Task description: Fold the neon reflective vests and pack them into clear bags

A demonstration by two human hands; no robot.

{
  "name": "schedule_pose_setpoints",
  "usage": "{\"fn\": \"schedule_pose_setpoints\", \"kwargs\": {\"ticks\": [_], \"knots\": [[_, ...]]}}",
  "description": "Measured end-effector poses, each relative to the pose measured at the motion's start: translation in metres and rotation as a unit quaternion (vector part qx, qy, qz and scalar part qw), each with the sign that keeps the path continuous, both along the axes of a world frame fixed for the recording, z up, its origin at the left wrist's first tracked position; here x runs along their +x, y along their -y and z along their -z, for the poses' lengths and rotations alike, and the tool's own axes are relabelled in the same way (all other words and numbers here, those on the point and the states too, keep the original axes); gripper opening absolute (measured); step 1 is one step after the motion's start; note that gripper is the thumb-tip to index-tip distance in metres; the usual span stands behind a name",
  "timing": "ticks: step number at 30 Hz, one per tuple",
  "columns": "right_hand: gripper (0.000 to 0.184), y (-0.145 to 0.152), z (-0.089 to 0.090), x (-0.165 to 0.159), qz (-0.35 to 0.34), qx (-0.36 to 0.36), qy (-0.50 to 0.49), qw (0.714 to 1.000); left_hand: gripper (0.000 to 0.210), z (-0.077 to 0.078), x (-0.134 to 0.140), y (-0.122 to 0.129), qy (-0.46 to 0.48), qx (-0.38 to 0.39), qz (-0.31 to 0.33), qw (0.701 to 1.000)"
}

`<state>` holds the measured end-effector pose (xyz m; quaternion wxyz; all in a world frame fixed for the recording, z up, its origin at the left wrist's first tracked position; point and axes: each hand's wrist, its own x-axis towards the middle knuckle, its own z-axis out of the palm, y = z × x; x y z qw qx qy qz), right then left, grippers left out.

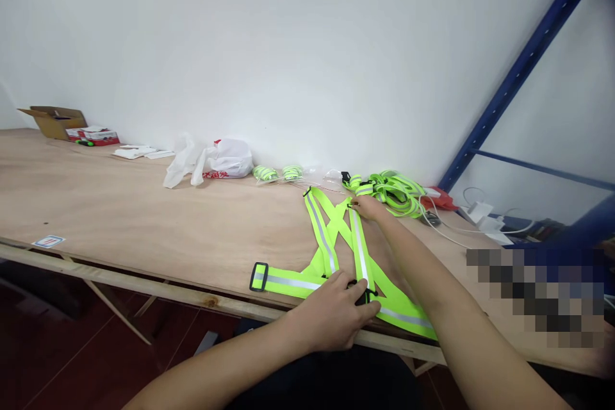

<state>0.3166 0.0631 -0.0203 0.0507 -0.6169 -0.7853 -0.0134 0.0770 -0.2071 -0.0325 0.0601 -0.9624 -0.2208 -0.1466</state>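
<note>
A neon-yellow reflective vest (323, 240) made of straps with silver stripes lies spread on the wooden table, its straps crossing in an X. At the table's front edge, my left hand (334, 311) has its fingers closed around the black buckle (358, 293) at the vest's waist strap. My right hand (368, 207) reaches farther out and pinches the top of the right-hand shoulder strap, by a small black adjuster. A black slider (259, 276) sits at the free left end of the waist strap.
More neon straps (398, 191) lie piled at the back right, beside a white cable (442, 224). Along the wall are packed vests (292, 173), a white plastic bag (233, 159), papers (137, 152) and a cardboard box (57, 122). A blue metal frame (519, 70) rises at right.
</note>
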Motion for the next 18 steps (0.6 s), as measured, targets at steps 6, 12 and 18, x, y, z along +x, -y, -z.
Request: {"fn": "schedule_pose_setpoints", "kwargs": {"ticks": [6,12,18], "knots": [[0.026,-0.013,0.013,-0.008,0.028,0.017,0.049,0.998,0.045,-0.005,0.000,-0.003,-0.008,-0.025,0.018,1.000],[0.030,-0.028,0.022,-0.011,0.054,0.034,0.067,0.996,0.042,-0.004,-0.001,-0.006,-0.005,-0.019,0.032,0.999],[0.029,-0.035,0.023,-0.016,0.065,0.045,0.068,0.995,0.040,-0.004,-0.002,-0.007,-0.002,-0.016,0.042,0.999]]}}
